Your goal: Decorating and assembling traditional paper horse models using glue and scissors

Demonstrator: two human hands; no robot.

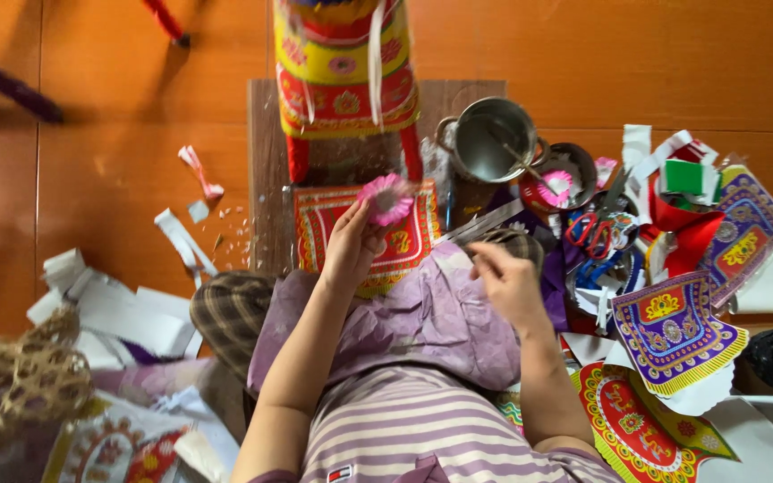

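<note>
My left hand point(351, 246) pinches a pink paper flower point(387, 199), holding it up over the red patterned paper panel point(404, 241) lying on the wooden board point(266, 179). My right hand point(507, 282) hovers over my lap with its fingers loosely curled, holding nothing I can make out. A metal pot point(491, 139) stands beyond it.

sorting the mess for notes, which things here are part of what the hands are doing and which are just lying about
In use: pink paper rosette held in left hand; red and gold patterned paper panel; right hand.
Lying about: round metal pot; red-handled scissors; white paper strips.
</note>
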